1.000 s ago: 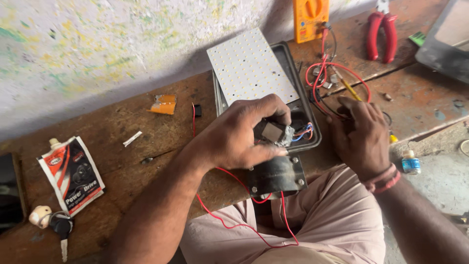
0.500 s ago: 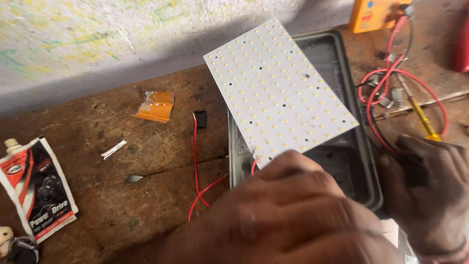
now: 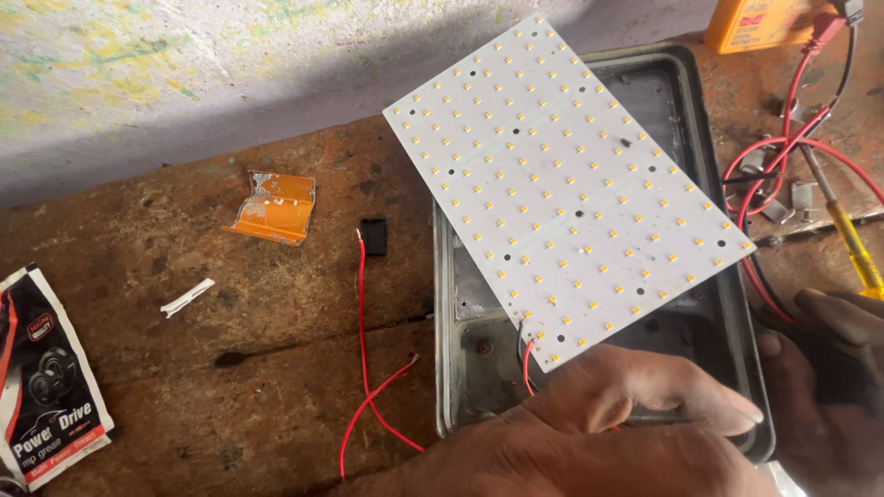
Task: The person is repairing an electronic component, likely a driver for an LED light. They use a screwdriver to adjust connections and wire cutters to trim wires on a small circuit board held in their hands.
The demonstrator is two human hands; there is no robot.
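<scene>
Across the worktop's near right corner, the white LED panel [image 3: 564, 179] lies tilted over the grey metal housing [image 3: 709, 92], its long axis running away and leftward from the left hand [image 3: 589, 433], which is nearer. That hand rests knuckles-up at the panel's near corner, fingers curled; what it holds is hidden. The right hand [image 3: 824, 387] sits beside the housing's right edge, its grip unclear.

Single head-worn view, steeply downward and close over the workbench [image 3: 184, 368], facing the wall [image 3: 184, 74].

LED board [image 3: 562, 184] tilted over housing [image 3: 700, 110]; loose wire [image 3: 364, 368] and pouch [image 3: 46, 377] left.
</scene>
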